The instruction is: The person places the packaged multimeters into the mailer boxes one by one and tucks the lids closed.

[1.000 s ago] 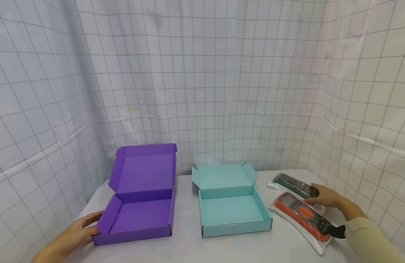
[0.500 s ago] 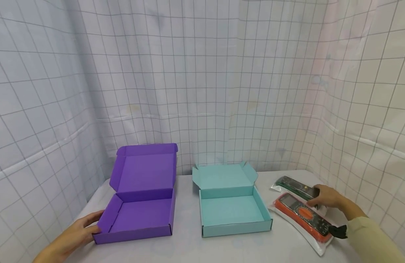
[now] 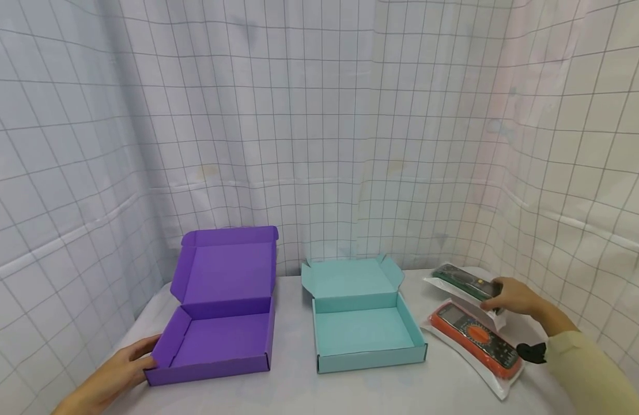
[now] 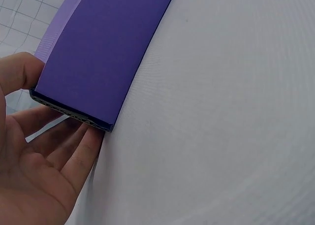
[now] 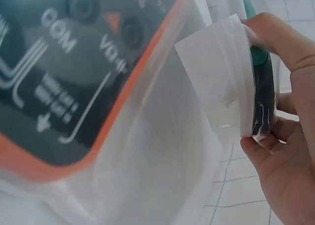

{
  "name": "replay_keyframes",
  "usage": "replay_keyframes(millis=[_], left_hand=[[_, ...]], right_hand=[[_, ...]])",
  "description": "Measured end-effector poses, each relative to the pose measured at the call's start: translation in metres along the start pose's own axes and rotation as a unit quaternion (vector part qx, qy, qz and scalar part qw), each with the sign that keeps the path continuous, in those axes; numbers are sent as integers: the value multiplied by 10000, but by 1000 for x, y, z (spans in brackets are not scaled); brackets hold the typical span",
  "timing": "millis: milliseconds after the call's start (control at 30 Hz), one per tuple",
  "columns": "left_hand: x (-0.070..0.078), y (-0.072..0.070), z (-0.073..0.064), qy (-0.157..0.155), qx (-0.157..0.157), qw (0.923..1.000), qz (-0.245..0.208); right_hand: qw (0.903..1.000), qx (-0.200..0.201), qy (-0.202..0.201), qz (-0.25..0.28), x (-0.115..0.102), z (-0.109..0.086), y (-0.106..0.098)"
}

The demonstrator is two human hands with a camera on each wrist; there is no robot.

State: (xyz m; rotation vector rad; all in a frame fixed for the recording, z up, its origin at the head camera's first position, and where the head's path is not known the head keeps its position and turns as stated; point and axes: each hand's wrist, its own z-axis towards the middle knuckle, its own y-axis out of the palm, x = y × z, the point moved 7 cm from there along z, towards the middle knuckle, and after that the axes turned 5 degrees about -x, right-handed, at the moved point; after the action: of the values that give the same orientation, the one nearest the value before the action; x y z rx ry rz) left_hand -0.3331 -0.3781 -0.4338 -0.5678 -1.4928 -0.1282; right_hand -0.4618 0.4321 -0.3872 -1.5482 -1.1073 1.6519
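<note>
My left hand (image 3: 117,370) holds the near left corner of an open purple cardboard box (image 3: 210,372). In the left wrist view the thumb lies over the wall of the box (image 4: 103,52) and the other fingers are against its outer side and lower edge. On the right, my right hand (image 3: 518,298) grips the near end of a dark green multimeter (image 3: 461,279) in a clear plastic bag, thumb on one side and fingers on the other. An orange multimeter (image 3: 477,334), also bagged, lies on the table just in front of it.
An open teal cardboard box (image 3: 371,360) stands mid-table, its lid tilted back and nothing inside. The purple box's lid (image 3: 231,265) is also up. A grid-patterned curtain (image 3: 324,144) encloses the white table (image 3: 293,392) at the back and sides.
My right hand has shifted its grip on the green multimeter and moved it up and away from the orange one, widening the gap. The left hand keeps its place on the purple box.
</note>
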Motion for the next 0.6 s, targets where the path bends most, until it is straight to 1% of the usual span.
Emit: replay_keyframes(millis=[200, 333, 433, 533, 600], left_hand=[[1, 1, 1, 79, -73, 9999, -34], [-2, -1, 0, -79, -151, 9996, -214], [-4, -2, -1, -161, -293, 9986, -402], [-6, -3, 0, -195, -404, 9974, -572], [-7, -2, 2, -215, -459, 9964, -678]], right_hand=[[9996, 38, -269, -60, -10, 6, -6], [9989, -57, -458, 1, -19, 10, -7], [9983, -100, -568, 13, -28, 12, -9], [9976, -12, -688, -100, -38, 10, -14], [9972, -34, -742, -128, -42, 9, -17]])
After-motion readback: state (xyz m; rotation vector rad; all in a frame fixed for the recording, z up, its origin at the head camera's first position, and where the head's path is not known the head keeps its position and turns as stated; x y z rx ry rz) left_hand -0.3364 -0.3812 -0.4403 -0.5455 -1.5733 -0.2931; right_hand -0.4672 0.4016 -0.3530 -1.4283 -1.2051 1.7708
